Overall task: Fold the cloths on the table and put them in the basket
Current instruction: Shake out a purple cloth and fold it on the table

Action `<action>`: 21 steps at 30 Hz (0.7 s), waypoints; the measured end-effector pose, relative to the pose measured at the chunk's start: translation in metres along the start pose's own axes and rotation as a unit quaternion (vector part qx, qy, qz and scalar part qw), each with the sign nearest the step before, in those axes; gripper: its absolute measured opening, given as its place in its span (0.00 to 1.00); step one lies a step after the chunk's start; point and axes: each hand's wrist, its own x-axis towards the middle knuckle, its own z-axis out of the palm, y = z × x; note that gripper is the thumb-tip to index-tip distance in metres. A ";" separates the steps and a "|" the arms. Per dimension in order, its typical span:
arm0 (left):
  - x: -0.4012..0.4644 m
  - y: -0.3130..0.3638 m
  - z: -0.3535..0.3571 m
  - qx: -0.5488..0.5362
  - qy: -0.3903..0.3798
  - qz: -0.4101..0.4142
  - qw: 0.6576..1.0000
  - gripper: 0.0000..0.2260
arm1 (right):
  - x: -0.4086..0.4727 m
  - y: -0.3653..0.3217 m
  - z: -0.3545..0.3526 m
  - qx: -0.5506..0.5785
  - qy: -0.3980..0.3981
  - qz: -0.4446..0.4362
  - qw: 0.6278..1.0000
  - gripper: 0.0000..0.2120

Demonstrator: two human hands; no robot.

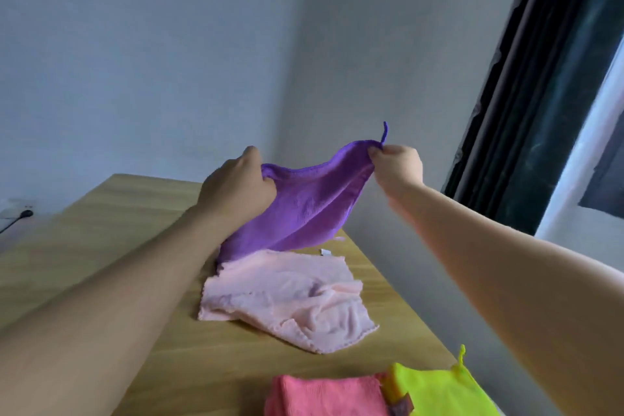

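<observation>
A: We note the left hand (236,184) has its grip curled round one top corner of the purple cloth (300,206). The right hand (398,167) pinches the other top corner, beside the cloth's loop.

B: Agreed. The cloth is lifted between the two, its lower edge trailing onto the counter (128,223) and touching the pale pink cloth (287,294).

A: Count of cloths: we record four. One purple, held. One pale pink, rumpled flat. One coral cloth (324,395) and one yellow-green cloth (442,392) at the near edge, touching each other.

B: Hands: two, both gripping.
</observation>
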 end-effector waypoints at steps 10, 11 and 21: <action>-0.022 0.170 -0.121 -0.455 -0.174 -0.062 0.871 0.06 | 0.002 -0.070 -0.175 0.059 0.091 -0.015 0.994 0.18; -0.030 0.184 -0.131 -0.493 -0.173 -0.044 0.851 0.07 | -0.003 -0.074 -0.193 0.060 0.094 -0.013 0.994 0.19; -0.119 0.299 -0.198 -0.531 -0.288 0.085 0.792 0.14 | -0.075 -0.101 -0.324 0.123 0.012 -0.030 0.992 0.21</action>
